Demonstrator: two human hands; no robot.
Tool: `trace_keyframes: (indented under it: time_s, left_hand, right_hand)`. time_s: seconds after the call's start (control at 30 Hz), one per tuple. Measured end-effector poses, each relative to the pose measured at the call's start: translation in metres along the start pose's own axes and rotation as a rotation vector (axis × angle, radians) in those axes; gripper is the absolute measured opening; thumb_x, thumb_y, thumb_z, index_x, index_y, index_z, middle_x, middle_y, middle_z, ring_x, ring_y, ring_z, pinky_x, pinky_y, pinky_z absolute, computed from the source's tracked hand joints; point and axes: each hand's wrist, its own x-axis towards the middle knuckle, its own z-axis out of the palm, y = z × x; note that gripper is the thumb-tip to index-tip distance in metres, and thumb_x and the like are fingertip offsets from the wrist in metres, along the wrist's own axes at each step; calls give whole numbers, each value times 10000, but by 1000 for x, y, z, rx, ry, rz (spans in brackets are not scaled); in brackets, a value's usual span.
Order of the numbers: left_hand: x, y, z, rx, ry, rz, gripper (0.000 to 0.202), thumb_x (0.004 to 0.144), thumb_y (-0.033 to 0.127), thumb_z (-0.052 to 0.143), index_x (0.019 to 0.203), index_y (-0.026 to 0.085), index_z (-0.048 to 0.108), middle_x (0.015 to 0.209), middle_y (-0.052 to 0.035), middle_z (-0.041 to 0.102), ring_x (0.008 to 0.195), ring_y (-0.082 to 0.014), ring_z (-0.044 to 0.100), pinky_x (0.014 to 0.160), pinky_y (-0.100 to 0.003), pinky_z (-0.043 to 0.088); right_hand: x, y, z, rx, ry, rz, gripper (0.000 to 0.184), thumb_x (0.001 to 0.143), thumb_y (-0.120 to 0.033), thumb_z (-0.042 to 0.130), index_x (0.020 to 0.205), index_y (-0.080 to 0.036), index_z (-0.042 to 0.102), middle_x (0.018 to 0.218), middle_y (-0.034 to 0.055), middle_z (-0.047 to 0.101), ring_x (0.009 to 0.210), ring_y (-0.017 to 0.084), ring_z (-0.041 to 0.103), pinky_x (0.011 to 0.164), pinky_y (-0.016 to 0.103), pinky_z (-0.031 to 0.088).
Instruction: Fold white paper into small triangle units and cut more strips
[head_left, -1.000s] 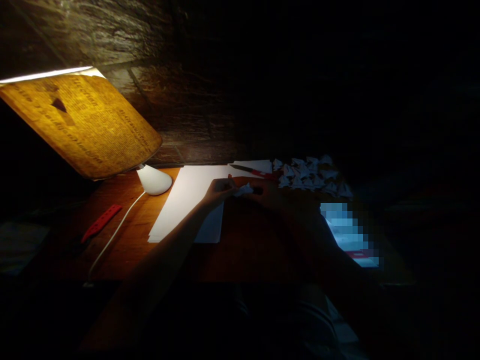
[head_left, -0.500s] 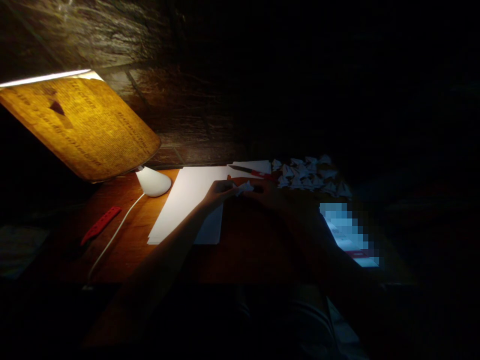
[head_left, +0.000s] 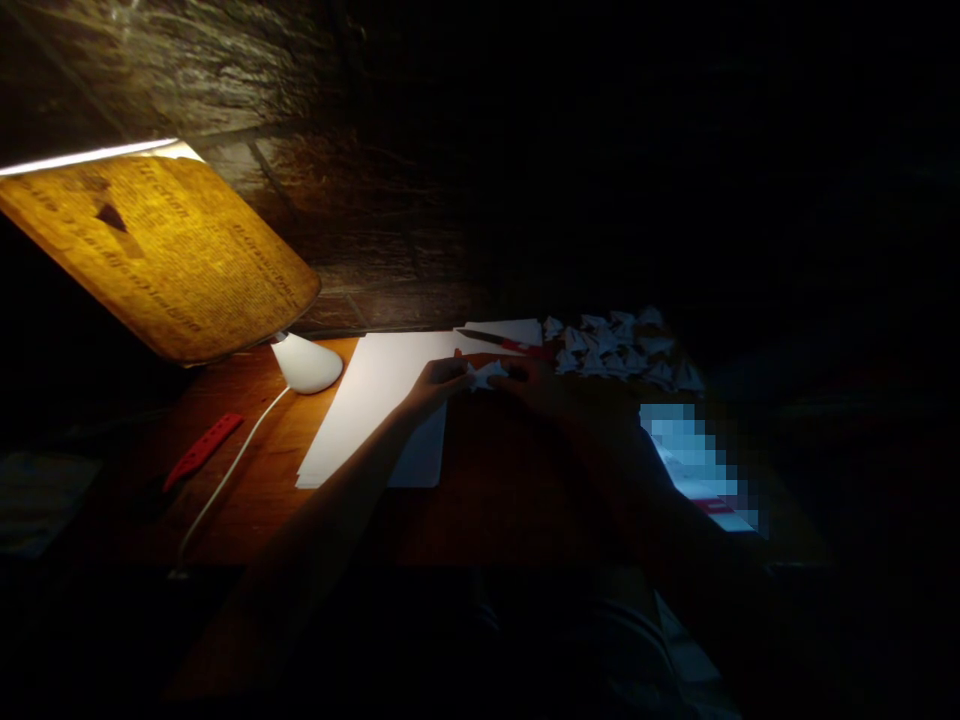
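The bare left hand (head_left: 439,382) pinches a small white folded-paper piece (head_left: 487,376) toward twelve o'clock over the brown wooden tabletop (head_left: 480,520); squeezing hard could crush it. The bare right hand (head_left: 531,386) grips its other side; sweeping toward two o'clock could scatter the clustered white folded-paper shapes (head_left: 597,364).

The lampshade (head_left: 172,265) glows amber, patterned with dark newspaper-style print; behind it the wall (head_left: 322,180) is streaked gold and brown, and below its right edge are a white lamp base (head_left: 307,366) and white cord (head_left: 232,468). Right of the lampshade are white paper sheets (head_left: 382,390), a white folded paper piece (head_left: 487,375), a red-handled knife (head_left: 517,347) with a dark blade, white paper shapes (head_left: 600,362), and a pale-blue screen (head_left: 690,455) banded in red. Below the lampshade, the orange-brown wooden surface (head_left: 270,525) bears a red strip (head_left: 202,452) with dark spots.
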Motion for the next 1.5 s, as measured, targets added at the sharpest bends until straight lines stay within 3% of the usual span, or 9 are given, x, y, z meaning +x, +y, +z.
trace_keyframes:
  time_s: [0.3, 0.43, 0.67, 0.83, 1.1, 1.27, 1.5]
  left_hand:
    - [0, 2, 0, 14, -7, 21, 572, 694, 672, 915, 651, 145, 696, 645, -36, 665, 611, -138, 582, 584, -257, 410]
    - [0, 2, 1, -3, -8, 11, 551, 682, 644, 939, 688, 139, 718, 649, -36, 676, 601, -130, 585, 580, -251, 425]
    - [0, 2, 2, -65, -7, -1, 563, 632, 628, 972, 742, 130, 735, 672, -24, 680, 601, -112, 575, 570, -232, 407]
    - [-1, 2, 1, -30, -7, -8, 536, 649, 609, 966, 742, 130, 743, 666, -23, 678, 592, -115, 574, 577, -241, 419]
    - [0, 0, -1, -25, -24, 18, 490, 700, 592, 937, 787, 138, 774, 735, -56, 739, 667, -158, 659, 651, -269, 506]
    - [-1, -1, -2, 8, -35, 6, 450, 697, 531, 949, 843, 134, 796, 762, -58, 743, 686, -161, 660, 651, -265, 496]
    - [1, -6, 1, -13, 40, 65, 499, 740, 473, 933, 1064, 133, 763, 798, -25, 693, 699, -129, 616, 642, -236, 462]
  right_hand:
    - [-2, -8, -3, 19, -81, 11, 386, 762, -565, 837, 818, -209, 696, 822, 19, 723, 783, 200, 655, 716, 333, 524]
    - [-3, -7, -2, 56, -85, 4, 412, 751, -582, 833, 879, -202, 734, 844, 24, 736, 799, 202, 656, 724, 331, 519]
    - [-1, -3, -3, -26, -48, -13, 315, 770, -501, 780, 783, -194, 711, 720, -4, 667, 688, 165, 583, 658, 300, 440]
    - [1, -4, -6, -19, -122, -26, 280, 759, -454, 789, 709, -199, 685, 710, -14, 668, 693, 153, 580, 690, 293, 451]
    - [-2, -7, -6, -130, -162, -119, 341, 875, -517, 736, 742, -203, 731, 815, 19, 726, 757, 169, 623, 721, 301, 474]
    - [0, -3, -5, -112, -162, -149, 217, 859, -407, 735, 767, -212, 765, 878, 34, 771, 813, 190, 664, 788, 327, 506]
    - [-3, -5, -2, -348, -112, -181, 200, 873, -248, 695, 681, -201, 725, 787, 31, 725, 726, 172, 615, 706, 308, 448]
